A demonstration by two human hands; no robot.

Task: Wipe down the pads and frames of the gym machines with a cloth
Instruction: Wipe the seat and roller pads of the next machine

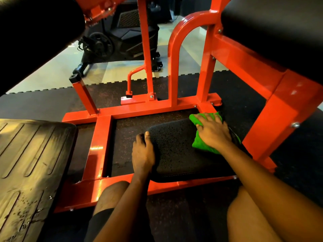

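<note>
Nearest, our knees (113,194) frame the bottom of the view, over dark speckled rubber flooring (174,206). Just beyond them our left hand (142,152) grips the left edge of the low black pad (176,151), fingers curled over its side and thumb on top. Farther along, our right hand (214,131) lies spread and fairly flat on the green cloth (203,145), pressing it onto the pad's far right corner. The pad sits inside the orange frame (99,149), whose base bars surround it. A ribbed black footplate (35,154) lies to the left. Beyond the frame's uprights, an exercise bike (122,41) stands on pale floor.
</note>
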